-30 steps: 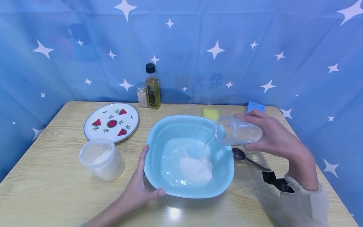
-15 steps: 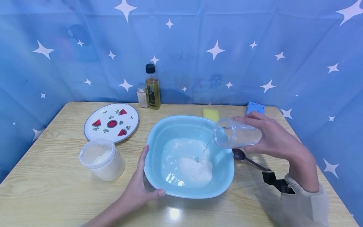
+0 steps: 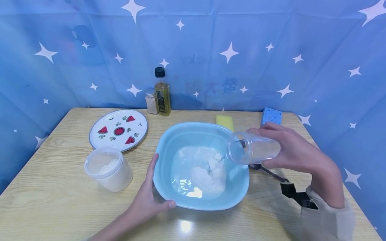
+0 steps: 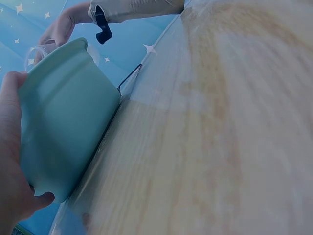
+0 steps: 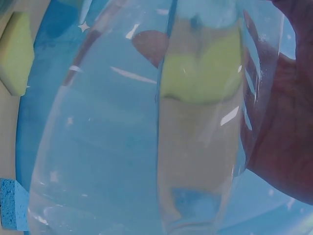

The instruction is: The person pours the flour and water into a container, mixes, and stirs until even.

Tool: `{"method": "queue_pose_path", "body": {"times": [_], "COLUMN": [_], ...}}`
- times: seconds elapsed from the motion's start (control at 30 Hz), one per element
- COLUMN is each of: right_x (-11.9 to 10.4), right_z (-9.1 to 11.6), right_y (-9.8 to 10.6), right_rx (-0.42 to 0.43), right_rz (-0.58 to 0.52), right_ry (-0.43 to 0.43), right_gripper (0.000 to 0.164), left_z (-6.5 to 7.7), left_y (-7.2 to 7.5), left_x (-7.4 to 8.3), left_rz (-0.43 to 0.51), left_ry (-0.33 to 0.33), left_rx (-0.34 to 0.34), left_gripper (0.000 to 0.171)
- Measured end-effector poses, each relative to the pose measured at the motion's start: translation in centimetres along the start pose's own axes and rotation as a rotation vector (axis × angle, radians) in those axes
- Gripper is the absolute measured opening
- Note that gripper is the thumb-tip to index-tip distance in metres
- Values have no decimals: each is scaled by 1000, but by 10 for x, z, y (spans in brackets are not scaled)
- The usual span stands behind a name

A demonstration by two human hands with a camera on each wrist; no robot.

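In the head view, a light blue basin (image 3: 169,140) holds white powder (image 3: 206,180) lying in shallow water. My left hand (image 3: 147,197) holds the basin's near left corner, thumb at the front and a finger along the left side. The left wrist view shows its fingers (image 4: 43,199) against the outer wall. My right hand (image 3: 289,147) grips a clear plastic jar (image 3: 262,149), tilted over the basin's right rim with its mouth facing left. A thin stream of water (image 3: 222,158) runs from it into the basin. Clear liquid remains inside the jar.
Left of the basin stands an open tub of white powder (image 3: 110,170), with a watermelon-patterned plate (image 3: 119,120) behind. An oil bottle (image 3: 163,97) and small shaker jar (image 3: 151,103) stand at the back. A yellow sponge (image 3: 224,121), blue sponge (image 3: 271,116) and dark spoon (image 3: 272,174) lie rightward.
The right hand and jar have dipped slightly lower and toward me, while water keeps running out. The water now cuts into the powder mound. My left hand and the basin stay still.
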State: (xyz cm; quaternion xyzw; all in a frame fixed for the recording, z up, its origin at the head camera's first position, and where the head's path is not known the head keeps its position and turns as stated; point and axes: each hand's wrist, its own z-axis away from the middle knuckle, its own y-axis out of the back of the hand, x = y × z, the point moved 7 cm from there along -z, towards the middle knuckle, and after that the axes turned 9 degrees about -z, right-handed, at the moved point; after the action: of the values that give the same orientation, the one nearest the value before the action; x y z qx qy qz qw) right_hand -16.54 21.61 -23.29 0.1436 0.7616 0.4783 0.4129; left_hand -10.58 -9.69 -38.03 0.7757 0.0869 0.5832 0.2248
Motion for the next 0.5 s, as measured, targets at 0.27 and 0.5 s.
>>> {"method": "queue_pose_path", "body": {"times": [0.27,0.5], "right_x": [-14,-27], "right_z": [1,-1], "right_y": [-2,-4], "right_rx": [-22,-18], "right_rz": [-39,-57], "right_ry": [45,130], "right_gripper": [81,79], "left_z": [0,-1], "left_y": [0,0], "left_x": [-1,-1], "left_rz": [-14,-21], "left_ry": [2,10], "left_rx": [3,5], "left_gripper": [123,122]}}
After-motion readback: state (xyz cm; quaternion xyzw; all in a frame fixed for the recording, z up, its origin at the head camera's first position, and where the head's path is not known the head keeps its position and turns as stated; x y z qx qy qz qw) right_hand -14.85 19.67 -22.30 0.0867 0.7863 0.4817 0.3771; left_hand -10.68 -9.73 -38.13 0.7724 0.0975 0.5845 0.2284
